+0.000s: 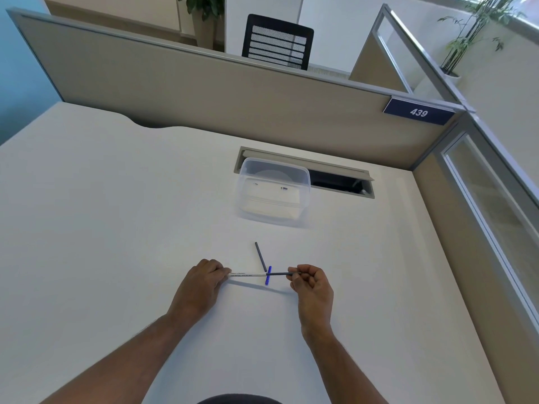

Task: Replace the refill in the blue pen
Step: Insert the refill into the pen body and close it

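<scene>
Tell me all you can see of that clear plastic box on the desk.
The plastic box is see-through and rectangular with rounded corners and no lid in sight. It stands upright on the white desk, beyond both hands, its far edge overlapping the cable slot. It looks almost empty; a couple of tiny dark specks show through, too small to identify. Nothing is touching it.

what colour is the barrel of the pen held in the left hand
White, with small dark print along it: the slim white pen barrel, seen in the head view.
</scene>
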`<state>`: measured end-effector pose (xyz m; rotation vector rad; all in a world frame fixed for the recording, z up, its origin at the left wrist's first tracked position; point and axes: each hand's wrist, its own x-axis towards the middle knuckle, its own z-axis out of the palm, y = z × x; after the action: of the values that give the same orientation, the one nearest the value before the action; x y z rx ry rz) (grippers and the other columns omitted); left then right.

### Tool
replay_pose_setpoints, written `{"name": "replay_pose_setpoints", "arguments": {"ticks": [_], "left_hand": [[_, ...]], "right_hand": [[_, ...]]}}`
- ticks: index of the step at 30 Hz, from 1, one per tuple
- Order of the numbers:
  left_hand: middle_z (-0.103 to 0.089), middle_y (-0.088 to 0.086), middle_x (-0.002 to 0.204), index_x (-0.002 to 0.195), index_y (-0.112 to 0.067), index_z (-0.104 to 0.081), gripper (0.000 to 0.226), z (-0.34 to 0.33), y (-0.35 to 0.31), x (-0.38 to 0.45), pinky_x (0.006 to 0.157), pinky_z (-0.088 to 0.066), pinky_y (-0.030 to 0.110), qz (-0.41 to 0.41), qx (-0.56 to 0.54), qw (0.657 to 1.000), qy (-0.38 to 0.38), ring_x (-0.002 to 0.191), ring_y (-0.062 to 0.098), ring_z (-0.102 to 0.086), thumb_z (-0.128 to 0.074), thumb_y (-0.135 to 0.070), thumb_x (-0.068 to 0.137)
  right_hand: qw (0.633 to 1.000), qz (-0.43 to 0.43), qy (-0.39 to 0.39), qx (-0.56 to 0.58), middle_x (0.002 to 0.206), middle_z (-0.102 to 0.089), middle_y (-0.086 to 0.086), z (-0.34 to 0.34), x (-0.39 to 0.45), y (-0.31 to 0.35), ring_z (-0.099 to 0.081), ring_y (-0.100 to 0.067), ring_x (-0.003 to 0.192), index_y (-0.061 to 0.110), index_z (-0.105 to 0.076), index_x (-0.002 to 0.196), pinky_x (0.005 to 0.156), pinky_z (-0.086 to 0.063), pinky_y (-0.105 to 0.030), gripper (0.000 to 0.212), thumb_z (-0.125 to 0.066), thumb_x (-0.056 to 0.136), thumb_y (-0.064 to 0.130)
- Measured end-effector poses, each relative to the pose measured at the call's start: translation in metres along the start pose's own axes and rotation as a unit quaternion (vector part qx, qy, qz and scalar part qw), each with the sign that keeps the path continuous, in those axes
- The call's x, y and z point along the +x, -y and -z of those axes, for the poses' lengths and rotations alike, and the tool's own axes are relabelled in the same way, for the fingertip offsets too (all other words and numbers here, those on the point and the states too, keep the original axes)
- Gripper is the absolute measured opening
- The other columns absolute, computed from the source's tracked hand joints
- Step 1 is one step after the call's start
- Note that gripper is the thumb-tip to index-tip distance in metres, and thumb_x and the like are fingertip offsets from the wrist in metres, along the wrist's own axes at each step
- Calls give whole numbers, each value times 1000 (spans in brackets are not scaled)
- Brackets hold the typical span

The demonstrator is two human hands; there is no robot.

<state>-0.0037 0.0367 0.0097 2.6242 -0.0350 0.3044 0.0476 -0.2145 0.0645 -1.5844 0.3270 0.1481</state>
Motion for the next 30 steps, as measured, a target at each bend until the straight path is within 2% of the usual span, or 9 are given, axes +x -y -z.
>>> {"name": "replay_pose_setpoints", "arguments": {"ticks": [5, 9, 15, 18, 20, 22, 25, 28, 30], "left_hand": [[-66, -2, 91, 104, -13, -73, 22, 0, 0, 0, 66, -48, 34, -3, -1, 1000, -1, 83, 23, -58, -55, -17, 92], [-66, -1, 90, 104, -13, -73, 21, 1, 0, 0, 66, -48, 35, -3, -2, 1000, -2, 82, 24, -58, -56, -17, 93], [-66, -2, 90, 103, -13, -73, 22, 1, -4, 1, 67, -48, 34, -1, -6, 1000, -4, 82, 23, -58, -54, -19, 94], [-65, -2, 91, 103, -13, -73, 24, 0, -3, 1, 67, -49, 36, -2, -7, 1000, 2, 82, 23, -58, -52, -20, 94], [-65, -2, 91, 104, -13, -72, 22, -1, -2, 1, 67, -50, 37, 2, -10, 1000, 3, 83, 23, -58, -54, -18, 93], [-65, -3, 91, 104, -14, -73, 20, -1, 0, 1, 67, -50, 36, 5, -12, 1000, 2, 83, 23, -58, -56, -16, 92], [-65, -3, 91, 104, -14, -73, 20, 0, 2, 1, 67, -49, 35, 6, -10, 1000, 3, 83, 23, -58, -57, -16, 92], [-65, -3, 92, 104, -14, -73, 23, 0, 2, 2, 69, -50, 36, 8, -14, 1000, 5, 83, 22, -57, -53, -19, 94], [-65, -3, 92, 105, -14, -73, 26, 0, 1, 2, 69, -50, 36, 8, -15, 1000, 6, 84, 22, -58, -50, -22, 95]], "right_hand": [[999, 18, 18, -24, 97, -81, 3, -4, 0, 3, -76, -16, 92, 14, -64, 102, 83, -55, -29, 25, -60, 92, -8], [1000, -5, -6, -30, 88, -81, 3, -8, 3, 0, -77, -17, 89, 13, -57, 100, 86, -57, -35, 15, -64, 94, 2], [999, -20, 1, -39, 85, -81, 1, -19, 1, -9, -77, -20, 86, 13, -68, 93, 82, -60, -36, 9, -63, 96, 5], [990, -11, 69, -121, 89, -78, 6, -25, -2, -13, -72, -16, 86, 25, -74, 92, 83, -57, -37, 21, -61, 96, 9], [980, -16, 117, -157, 97, -76, 9, -26, -3, -15, -67, -9, 88, 32, -75, 103, 88, -55, -33, 29, -58, 98, 9], [975, -12, 121, -186, 108, -70, 10, -26, -1, -15, -63, -5, 92, 35, -71, 114, 90, -52, -29, 33, -54, 101, 10], [956, 3, 88, -280, 111, -65, 6, -23, 7, -14, -62, -8, 96, 28, -67, 121, 88, -51, -26, 28, -54, 101, 14], [928, 1, 75, -366, 110, -67, 3, -24, 14, -15, -63, -15, 97, 20, -68, 111, 88, -52, -32, 17, -59, 97, 18], [913, -1, 76, -401, 100, -67, 4, -28, 17, -14, -61, -15, 86, 20, -64, 95, 79, -51, -33, 4, -62, 93, 23]]}}
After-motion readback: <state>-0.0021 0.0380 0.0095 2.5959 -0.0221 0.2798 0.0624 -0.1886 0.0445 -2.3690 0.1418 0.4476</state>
